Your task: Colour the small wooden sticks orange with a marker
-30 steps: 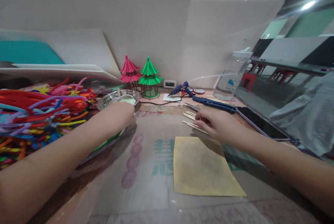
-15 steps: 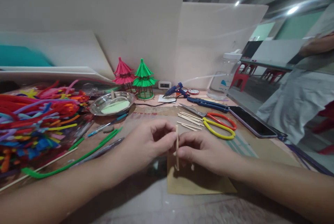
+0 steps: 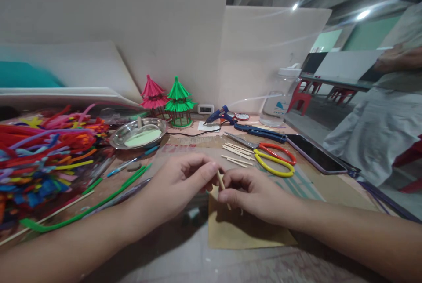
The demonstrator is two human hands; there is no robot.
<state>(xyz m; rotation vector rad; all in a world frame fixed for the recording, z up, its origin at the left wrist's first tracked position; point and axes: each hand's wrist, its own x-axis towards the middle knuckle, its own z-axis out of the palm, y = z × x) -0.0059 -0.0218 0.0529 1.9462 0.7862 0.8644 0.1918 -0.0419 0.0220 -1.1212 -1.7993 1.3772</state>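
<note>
Between my two hands is a short wooden stick [image 3: 221,181], tilted with its upper end to the left. My left hand [image 3: 187,175] pinches its upper end between thumb and fingers. My right hand [image 3: 252,188] grips the stick lower down, thumb in front. Both hands are above a brown sheet of sandpaper or card [image 3: 244,230]; which of the two I cannot tell. Just beyond the fingers lie several cut wooden sticks [image 3: 239,151]. Scissors [image 3: 273,168] with a red and a yellow handle rest beside them.
Pipe cleaners [image 3: 46,155] are heaped at the left. A metal plate [image 3: 114,140], two small pavilion models [image 3: 180,103], a blue glue gun [image 3: 219,115], a utility knife [image 3: 260,132], a phone [image 3: 314,153] and a water bottle [image 3: 277,103] stand or lie farther back. A person [image 3: 395,94] is at the right.
The stick has gone from nearly upright to slanted, its lower end swung right towards my right hand. The whole view has shifted slightly.
</note>
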